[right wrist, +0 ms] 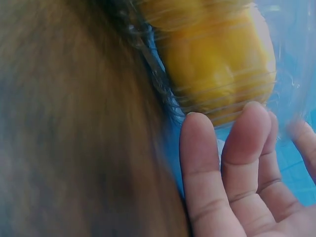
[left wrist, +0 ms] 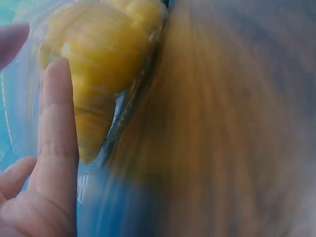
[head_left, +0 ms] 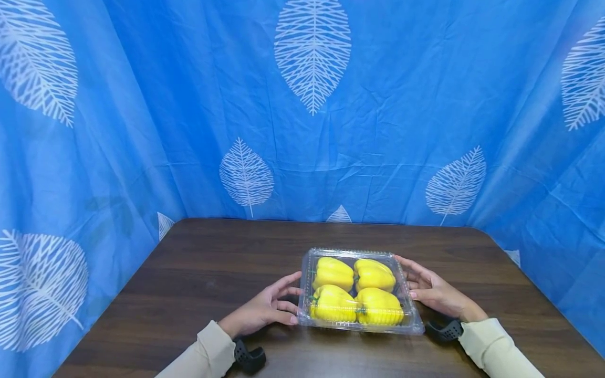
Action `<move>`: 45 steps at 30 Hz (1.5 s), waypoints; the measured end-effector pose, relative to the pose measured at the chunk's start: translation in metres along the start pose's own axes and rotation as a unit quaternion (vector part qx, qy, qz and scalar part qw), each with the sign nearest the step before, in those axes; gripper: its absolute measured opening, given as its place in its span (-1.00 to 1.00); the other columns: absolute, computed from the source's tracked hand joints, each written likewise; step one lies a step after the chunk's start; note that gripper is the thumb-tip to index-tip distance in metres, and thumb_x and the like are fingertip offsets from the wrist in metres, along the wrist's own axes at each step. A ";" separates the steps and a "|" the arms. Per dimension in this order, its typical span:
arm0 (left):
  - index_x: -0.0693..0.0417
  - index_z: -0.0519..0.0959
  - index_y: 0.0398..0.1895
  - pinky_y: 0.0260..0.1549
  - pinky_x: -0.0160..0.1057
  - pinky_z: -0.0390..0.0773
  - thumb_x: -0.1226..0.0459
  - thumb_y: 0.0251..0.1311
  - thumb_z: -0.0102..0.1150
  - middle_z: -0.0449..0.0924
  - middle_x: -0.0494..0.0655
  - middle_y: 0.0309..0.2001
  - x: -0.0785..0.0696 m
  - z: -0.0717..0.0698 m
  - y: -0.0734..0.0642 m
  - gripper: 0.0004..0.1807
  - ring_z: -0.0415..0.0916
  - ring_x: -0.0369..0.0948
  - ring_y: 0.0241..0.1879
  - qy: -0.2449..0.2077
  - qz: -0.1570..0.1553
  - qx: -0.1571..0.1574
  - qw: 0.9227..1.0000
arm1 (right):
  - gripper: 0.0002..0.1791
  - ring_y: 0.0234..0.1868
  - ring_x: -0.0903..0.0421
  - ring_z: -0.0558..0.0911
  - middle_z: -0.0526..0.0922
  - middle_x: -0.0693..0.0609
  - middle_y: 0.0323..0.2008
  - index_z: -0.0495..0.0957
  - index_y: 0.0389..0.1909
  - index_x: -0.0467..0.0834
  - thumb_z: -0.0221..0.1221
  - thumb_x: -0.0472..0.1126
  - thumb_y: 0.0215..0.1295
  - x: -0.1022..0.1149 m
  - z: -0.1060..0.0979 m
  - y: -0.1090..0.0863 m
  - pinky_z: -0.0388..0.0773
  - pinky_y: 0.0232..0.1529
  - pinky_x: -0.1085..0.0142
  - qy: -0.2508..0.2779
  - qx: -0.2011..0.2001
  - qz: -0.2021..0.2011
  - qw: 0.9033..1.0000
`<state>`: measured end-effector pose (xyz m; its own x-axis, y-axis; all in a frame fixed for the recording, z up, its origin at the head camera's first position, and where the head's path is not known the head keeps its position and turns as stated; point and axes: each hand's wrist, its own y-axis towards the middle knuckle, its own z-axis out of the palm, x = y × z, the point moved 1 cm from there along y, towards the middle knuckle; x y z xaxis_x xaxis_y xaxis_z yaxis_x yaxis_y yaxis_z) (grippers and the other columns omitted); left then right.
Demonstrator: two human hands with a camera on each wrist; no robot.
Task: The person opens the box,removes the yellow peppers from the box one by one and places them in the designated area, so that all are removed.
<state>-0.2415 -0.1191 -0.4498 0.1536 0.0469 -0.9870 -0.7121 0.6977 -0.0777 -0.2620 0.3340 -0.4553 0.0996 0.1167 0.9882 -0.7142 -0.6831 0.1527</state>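
A clear plastic clamshell container (head_left: 350,327) with ridged edges has its lid down over several yellow bell peppers (head_left: 333,303). At its left side is my left hand (head_left: 264,310), fingers spread and fairly straight, the tips at the wall. My right hand (head_left: 437,292) rests its fingertips against the opposite side, the fingers only slightly bent. In the left wrist view, an extended finger (left wrist: 57,113) lies in front of the container and a yellow pepper (left wrist: 106,44). Through the plastic in the right wrist view, another pepper (right wrist: 217,69) shows just beyond the fingertips.
The container is over a dark brown wooden table (head_left: 227,252). Blue curtains (head_left: 378,115) printed with white leaves hang behind the table and on both sides. A black band (head_left: 249,357) is on the left wrist and another (head_left: 444,331) on the right.
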 end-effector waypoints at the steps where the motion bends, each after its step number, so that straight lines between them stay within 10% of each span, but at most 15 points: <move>1: 0.16 -0.07 0.77 0.12 -0.20 0.72 0.33 0.31 0.50 0.39 0.17 0.43 0.000 0.001 0.000 0.14 0.70 -0.09 0.10 -0.001 -0.003 -0.004 1.000 | -0.22 0.42 0.28 0.45 0.34 0.38 0.51 0.24 0.66 0.30 0.07 -0.40 0.59 0.000 0.000 0.000 0.54 0.37 0.29 0.001 -0.003 0.003 1.000; 20: -0.06 -0.19 0.81 -0.03 -0.21 0.78 0.53 0.31 0.26 0.46 0.13 0.17 0.003 0.021 0.000 0.15 0.71 -0.18 -0.17 -0.075 -0.020 -0.035 0.996 | -0.21 0.47 0.28 0.45 0.17 0.57 0.59 0.14 0.68 0.35 0.00 -0.40 0.66 -0.004 0.003 -0.001 0.51 0.40 0.30 0.014 0.044 -0.026 0.999; 45: -0.08 -0.29 0.81 -0.01 -0.16 0.78 0.39 0.30 0.34 0.46 0.08 0.19 0.018 0.008 0.005 0.21 0.72 -0.17 -0.14 -0.011 -0.003 -0.022 1.000 | -0.22 0.41 0.19 0.50 0.24 0.44 0.56 0.07 0.69 0.37 0.01 -0.33 0.68 -0.004 0.005 0.001 0.59 0.33 0.25 0.021 0.039 0.001 0.999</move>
<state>-0.2368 -0.1088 -0.4665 0.1728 0.0577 -0.9833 -0.7403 0.6661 -0.0910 -0.2599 0.3289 -0.4590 0.0683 0.1442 0.9872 -0.6575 -0.7377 0.1533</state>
